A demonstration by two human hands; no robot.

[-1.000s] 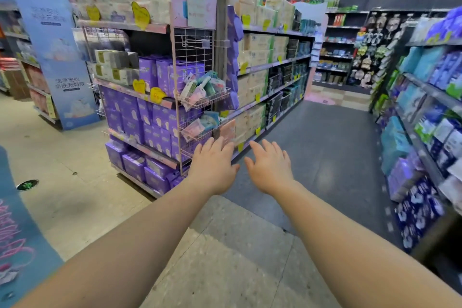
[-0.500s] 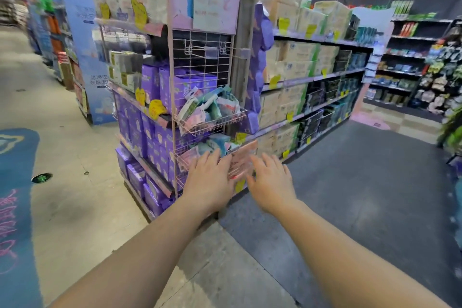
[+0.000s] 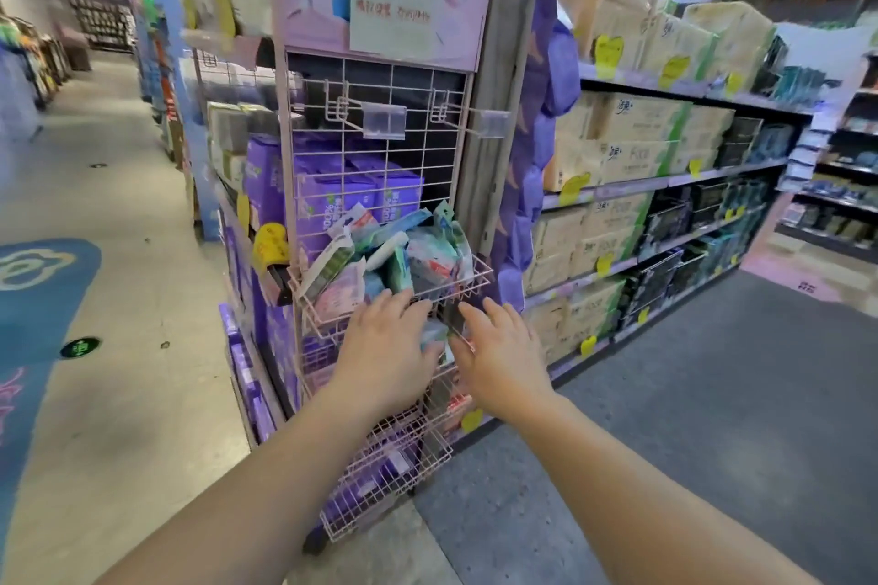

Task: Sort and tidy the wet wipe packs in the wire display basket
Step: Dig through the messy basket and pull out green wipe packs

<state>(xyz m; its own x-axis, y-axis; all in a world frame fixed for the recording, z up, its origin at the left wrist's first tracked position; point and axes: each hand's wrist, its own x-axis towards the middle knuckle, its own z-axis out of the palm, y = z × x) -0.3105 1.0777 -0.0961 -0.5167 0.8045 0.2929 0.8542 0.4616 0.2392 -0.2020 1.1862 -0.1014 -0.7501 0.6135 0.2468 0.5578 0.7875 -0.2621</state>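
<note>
Though basketed, wet wipe packs [image 3: 380, 252] jumbled, tilted

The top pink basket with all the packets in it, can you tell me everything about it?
The top wire basket is pale pink thin wire, hanging on a pink grid panel at the shelf end. Wet wipe packs, green, blue, white and pink, are heaped in it, leaning every way. The left hand reaches just below its front rim; whether it touches is unclear.

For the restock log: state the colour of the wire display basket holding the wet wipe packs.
Pale pink wire basket, matching its grid rack; clearest in the head view.
</note>
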